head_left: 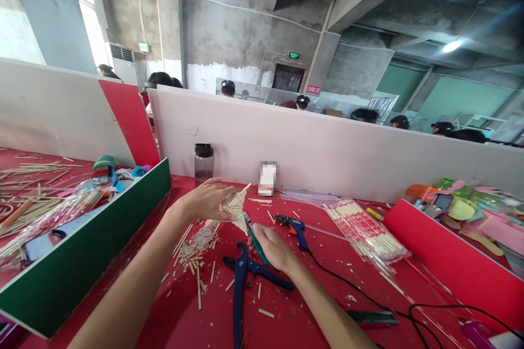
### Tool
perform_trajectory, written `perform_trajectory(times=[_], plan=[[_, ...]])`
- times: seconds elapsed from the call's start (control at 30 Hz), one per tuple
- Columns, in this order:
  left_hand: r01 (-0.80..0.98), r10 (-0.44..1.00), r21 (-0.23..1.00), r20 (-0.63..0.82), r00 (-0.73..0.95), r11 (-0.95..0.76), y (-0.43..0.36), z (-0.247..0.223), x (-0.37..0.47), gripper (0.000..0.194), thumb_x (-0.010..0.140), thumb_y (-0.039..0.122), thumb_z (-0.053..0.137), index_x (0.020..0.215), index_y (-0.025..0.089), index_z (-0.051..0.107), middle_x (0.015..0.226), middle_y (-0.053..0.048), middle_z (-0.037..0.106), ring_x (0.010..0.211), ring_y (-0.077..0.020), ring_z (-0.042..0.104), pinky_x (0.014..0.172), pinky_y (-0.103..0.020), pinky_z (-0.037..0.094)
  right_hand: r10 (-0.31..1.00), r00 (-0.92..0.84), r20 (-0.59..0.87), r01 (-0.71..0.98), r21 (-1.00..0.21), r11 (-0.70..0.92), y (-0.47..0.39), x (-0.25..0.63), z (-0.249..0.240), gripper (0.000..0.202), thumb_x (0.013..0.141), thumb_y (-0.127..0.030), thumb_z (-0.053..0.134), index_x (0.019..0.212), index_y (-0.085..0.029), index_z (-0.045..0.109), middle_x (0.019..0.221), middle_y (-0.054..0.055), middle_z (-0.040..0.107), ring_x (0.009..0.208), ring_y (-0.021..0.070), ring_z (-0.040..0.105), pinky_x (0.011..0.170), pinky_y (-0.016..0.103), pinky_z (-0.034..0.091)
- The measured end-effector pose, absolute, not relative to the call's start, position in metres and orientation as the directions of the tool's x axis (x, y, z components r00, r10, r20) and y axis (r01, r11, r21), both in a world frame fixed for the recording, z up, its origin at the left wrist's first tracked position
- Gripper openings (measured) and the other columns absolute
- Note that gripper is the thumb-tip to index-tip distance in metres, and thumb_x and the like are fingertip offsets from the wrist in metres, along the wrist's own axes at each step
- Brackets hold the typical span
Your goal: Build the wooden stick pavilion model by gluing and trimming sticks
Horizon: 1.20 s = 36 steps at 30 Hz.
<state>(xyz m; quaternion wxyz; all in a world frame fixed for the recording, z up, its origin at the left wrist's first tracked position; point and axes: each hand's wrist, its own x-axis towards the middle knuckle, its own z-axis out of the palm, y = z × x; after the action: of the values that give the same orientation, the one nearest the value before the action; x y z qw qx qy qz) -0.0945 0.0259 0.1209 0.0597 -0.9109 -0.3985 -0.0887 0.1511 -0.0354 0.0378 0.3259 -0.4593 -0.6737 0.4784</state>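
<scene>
My left hand (209, 199) grips a small lattice-like piece made of thin wooden sticks (235, 208), holding it above the red table. My right hand (272, 246) is closed around green-handled pliers (257, 242), whose metal jaws touch or nearly touch the lower right edge of the stick piece. Whether a stick is between the jaws is too small to tell. Just below the hands lies a blue pipe cutter (241, 283), its handles spread. Right of the pliers rests a blue hot glue gun (295, 229).
Stick offcuts (196, 248) litter the red table (196, 327). Bundled sticks in plastic (368, 229) lie to the right, and a black cable (347, 281) crosses there. A bottle (203, 163) stands by the white partition (327, 142). Green (94, 251) and red (450, 245) dividers flank the area.
</scene>
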Motion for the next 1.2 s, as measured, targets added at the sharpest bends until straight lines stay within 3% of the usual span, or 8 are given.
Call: perform_trajectory(times=[0.27,0.43,0.83,1.2], plan=[[0.723,0.707,-0.007,0.206,0.677,-0.691,0.027,0.115,-0.091,0.082,0.080,0.073,0.059,0.143,0.023,0.048,0.131,-0.013,0.067,0.123,-0.0308,0.061,0.117,-0.046,0.025,0.940,-0.341,0.009,0.399,-0.904,0.153,-0.033,0.152,0.038,0.060,0.095,-0.071,0.029,0.078,-0.024,0.062,0.084,0.008,0.070,0.082,0.0250,0.067,0.078,0.036,0.050],[0.752,0.736,0.008,0.209,0.644,-0.660,0.028,0.117,-0.095,0.083,0.079,0.075,0.058,0.142,0.021,0.051,0.132,-0.014,0.067,0.124,-0.0342,0.059,0.115,-0.048,0.029,0.918,-0.394,0.037,0.370,-0.908,0.196,-0.034,0.157,0.038,0.058,0.096,-0.068,0.032,0.079,-0.022,0.064,0.087,0.008,0.072,0.086,0.0259,0.067,0.083,0.038,0.049],[0.757,0.742,0.007,0.200,0.639,-0.654,0.029,0.117,-0.098,0.084,0.079,0.073,0.059,0.146,0.024,0.046,0.134,-0.013,0.066,0.128,-0.0344,0.057,0.116,-0.050,0.027,0.941,-0.338,0.014,0.381,-0.912,0.151,-0.034,0.149,0.040,0.061,0.094,-0.072,0.032,0.080,-0.022,0.066,0.088,0.008,0.073,0.087,0.0269,0.068,0.081,0.037,0.049],[0.760,0.744,0.003,0.209,0.635,-0.650,0.032,0.113,-0.101,0.084,0.078,0.075,0.058,0.145,0.026,0.047,0.135,-0.012,0.066,0.127,-0.0340,0.057,0.114,-0.048,0.030,0.908,-0.416,0.047,0.255,-0.953,0.166,-0.029,0.151,0.037,0.047,0.093,-0.062,0.045,0.089,-0.020,0.066,0.091,0.007,0.072,0.092,0.0260,0.066,0.086,0.037,0.049]])
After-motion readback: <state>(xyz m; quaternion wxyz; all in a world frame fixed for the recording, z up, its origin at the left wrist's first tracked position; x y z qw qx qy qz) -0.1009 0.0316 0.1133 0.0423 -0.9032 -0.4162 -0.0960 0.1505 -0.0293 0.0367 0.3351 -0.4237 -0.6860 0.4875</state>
